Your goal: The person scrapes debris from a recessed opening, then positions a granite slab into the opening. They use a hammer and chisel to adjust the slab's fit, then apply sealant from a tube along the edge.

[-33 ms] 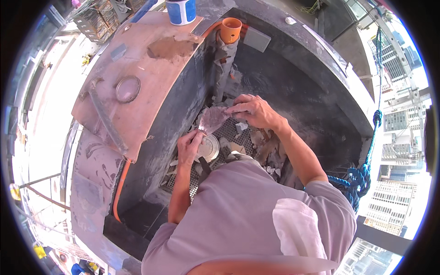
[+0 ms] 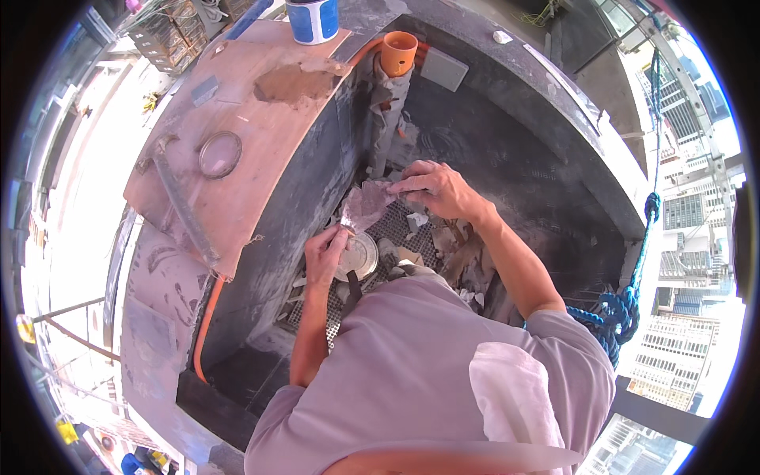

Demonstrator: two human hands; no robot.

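Note:
A thin, crumpled, greyish sheet point(image 2: 366, 203), partly see-through, is stretched between my two hands. My left hand point(image 2: 323, 252) pinches its lower left edge between thumb and fingers. At the upper right corner, my right hand point(image 2: 434, 190) grips it with the fingertips, the other fingers curled. What the sheet is made of I cannot tell. Below it, beside my left hand, lies a round, pale metal lid or dish point(image 2: 361, 255) on a dark grid mat point(image 2: 419, 237). Broken scraps point(image 2: 467, 265) litter the floor to the right of the mat.
Dark walls surround me. An orange-topped pipe point(image 2: 399, 54) stands in the far corner. A plywood board point(image 2: 261, 134) on the left ledge carries a dusty hammer point(image 2: 180, 202) and a round ring-like lid point(image 2: 219, 154). A blue-and-white bucket point(image 2: 313, 21) stands behind; blue rope point(image 2: 620, 317) hangs at right.
The sheet has shifted and creased slightly between my hands. My left hand has moved a tiny bit left; both hands keep their grip.

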